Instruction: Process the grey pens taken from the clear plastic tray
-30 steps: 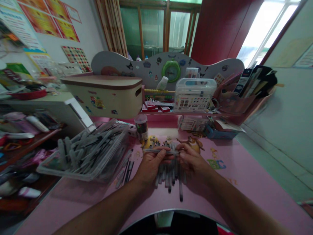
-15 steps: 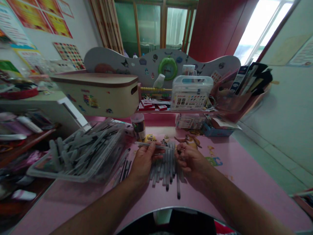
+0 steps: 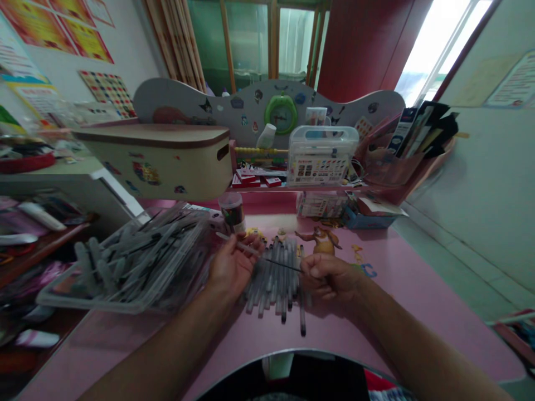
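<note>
Pink desk (image 3: 422, 289), pen barrel (image 3: 247, 248) across left hand (image 3: 231, 266), refill (image 3: 284, 264) in right hand (image 3: 328, 274)

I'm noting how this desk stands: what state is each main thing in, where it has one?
Left hand, palm up, holding a clear tube
Right hand, closed on a dark thin rod
Dark thin rod, slanting between the hands
Tube pile, lying on the desk
Clear bin, open-topped, heaped full
Stickered box, lid on
Carry case, shut, upright
White bottle, tilted
</note>
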Demonstrator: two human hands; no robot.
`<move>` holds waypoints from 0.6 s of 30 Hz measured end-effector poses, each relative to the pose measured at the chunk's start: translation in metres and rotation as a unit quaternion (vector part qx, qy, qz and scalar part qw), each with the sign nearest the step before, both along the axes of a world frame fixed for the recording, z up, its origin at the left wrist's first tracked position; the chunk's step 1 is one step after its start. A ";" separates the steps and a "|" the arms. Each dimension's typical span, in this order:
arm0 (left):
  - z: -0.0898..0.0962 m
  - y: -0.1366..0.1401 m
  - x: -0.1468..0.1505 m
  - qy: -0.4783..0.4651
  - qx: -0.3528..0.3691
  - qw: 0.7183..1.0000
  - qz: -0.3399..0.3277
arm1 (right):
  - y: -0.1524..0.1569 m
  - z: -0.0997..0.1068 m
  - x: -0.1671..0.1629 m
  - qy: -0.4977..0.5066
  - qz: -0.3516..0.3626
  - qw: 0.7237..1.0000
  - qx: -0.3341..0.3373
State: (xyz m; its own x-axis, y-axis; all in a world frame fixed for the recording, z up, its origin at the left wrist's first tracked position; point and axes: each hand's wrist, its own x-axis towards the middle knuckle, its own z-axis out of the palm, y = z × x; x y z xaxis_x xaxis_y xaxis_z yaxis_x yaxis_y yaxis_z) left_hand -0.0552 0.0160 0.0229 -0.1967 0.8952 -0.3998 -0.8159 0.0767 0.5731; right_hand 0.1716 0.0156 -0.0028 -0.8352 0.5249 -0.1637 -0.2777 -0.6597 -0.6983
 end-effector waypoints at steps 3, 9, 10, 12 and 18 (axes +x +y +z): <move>-0.002 0.000 -0.003 -0.024 -0.015 0.999 -0.038 | -0.001 0.001 0.000 0.038 -0.039 0.998 0.007; -0.014 -0.032 0.024 0.040 0.086 0.960 -0.265 | -0.015 0.006 -0.027 -0.094 -0.179 0.975 0.089; -0.016 -0.036 0.028 0.046 0.077 0.959 -0.269 | -0.016 0.006 -0.029 -0.126 -0.169 0.970 0.123; -0.017 -0.037 0.032 0.052 0.056 0.969 -0.236 | -0.017 0.006 -0.032 -0.177 -0.159 0.953 0.187; -0.010 -0.030 0.024 -0.047 -0.013 0.973 -0.227 | -0.020 0.009 -0.030 -0.294 -0.334 0.800 0.403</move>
